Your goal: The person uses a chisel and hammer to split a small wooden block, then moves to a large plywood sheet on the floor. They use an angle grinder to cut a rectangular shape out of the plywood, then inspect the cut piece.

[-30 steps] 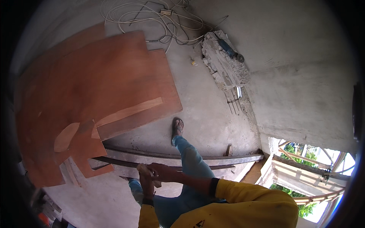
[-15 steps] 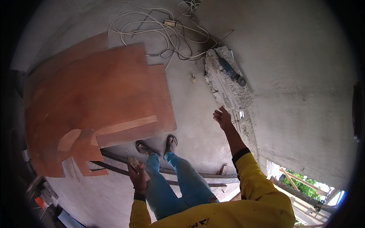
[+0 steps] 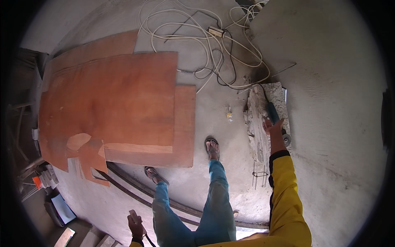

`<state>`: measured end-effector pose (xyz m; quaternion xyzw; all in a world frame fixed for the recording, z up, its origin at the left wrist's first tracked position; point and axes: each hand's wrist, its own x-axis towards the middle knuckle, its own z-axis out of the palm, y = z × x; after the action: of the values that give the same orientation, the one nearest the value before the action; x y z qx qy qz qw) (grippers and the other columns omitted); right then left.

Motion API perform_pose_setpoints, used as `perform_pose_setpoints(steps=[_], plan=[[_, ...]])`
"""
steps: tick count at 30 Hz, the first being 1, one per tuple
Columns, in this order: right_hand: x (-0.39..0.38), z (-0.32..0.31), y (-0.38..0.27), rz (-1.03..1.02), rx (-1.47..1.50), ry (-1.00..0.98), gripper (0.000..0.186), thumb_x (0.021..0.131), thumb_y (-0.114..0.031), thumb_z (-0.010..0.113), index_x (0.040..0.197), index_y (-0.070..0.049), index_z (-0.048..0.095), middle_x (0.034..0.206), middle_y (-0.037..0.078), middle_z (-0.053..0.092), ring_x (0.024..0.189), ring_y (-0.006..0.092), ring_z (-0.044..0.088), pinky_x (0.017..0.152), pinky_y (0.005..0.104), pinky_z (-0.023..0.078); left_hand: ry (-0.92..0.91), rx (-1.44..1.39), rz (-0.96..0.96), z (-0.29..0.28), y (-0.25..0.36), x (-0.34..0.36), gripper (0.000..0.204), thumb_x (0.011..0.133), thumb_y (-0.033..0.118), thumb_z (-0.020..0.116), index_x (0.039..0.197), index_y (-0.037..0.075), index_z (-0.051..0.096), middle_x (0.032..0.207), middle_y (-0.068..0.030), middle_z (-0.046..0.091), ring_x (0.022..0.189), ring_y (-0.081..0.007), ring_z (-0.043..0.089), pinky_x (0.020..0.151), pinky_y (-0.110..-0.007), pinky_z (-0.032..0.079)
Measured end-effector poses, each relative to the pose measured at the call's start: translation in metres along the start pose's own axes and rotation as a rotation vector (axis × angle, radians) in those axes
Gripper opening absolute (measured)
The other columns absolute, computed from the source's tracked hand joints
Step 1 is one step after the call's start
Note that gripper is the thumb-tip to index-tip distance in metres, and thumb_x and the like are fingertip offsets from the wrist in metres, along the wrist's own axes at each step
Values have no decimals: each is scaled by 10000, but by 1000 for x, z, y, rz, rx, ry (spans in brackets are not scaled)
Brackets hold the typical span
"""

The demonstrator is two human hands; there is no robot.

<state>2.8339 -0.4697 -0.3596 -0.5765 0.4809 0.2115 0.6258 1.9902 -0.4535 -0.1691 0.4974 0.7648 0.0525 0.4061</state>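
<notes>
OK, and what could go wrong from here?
The right hand is at the grinder, close to its disc, so it might get nicked. The grinder lies on rough, broken concrete and could slip if bumped. Its cord leads toward loose, looping cables, which might snag.
</notes>
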Motion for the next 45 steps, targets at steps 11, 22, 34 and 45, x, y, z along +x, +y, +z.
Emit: perform_pose_setpoints(steps=[11, 22, 34, 45], plan=[[65, 24, 2, -75, 166, 193, 562, 787, -646, 578, 938, -108, 636, 981, 91, 638, 795, 247, 649, 590, 415, 561, 123, 4, -190, 56, -10, -132, 279, 979, 359, 586, 1002, 81, 575, 729, 2, 519, 609, -106, 478, 546, -270, 425], [-126, -175, -10, -1420, -1359, -365, 886, 770, -147, 691, 1515, 45, 253, 1328, 247, 521, 1137, 368, 595, 981, 465, 501, 225, -35, -455, 81, -7, -192, 402, 870, 316, 727, 1058, 40, 504, 826, -216, 637, 769, -435, 632, 687, -491, 501], [-477, -142, 253, -353, -1707, -1572, 491, 775, -155, 807, 1183, -1, 581, 920, 60, 650, 789, 129, 621, 700, 278, 520, 301, -226, -356, 40, -128, -160, 469, 893, 432, 699, 1044, 30, 511, 868, -235, 592, 798, -426, 611, 691, -508, 487], [-634, -140, 512, -485, -1476, -1994, 643, 773, -310, 852, 1233, -9, 518, 1008, 62, 632, 891, 137, 635, 800, 303, 533, 380, -390, -561, -53, -274, -100, 467, 968, 446, 581, 1126, 35, 422, 947, -299, 595, 917, -542, 579, 703, -566, 462]])
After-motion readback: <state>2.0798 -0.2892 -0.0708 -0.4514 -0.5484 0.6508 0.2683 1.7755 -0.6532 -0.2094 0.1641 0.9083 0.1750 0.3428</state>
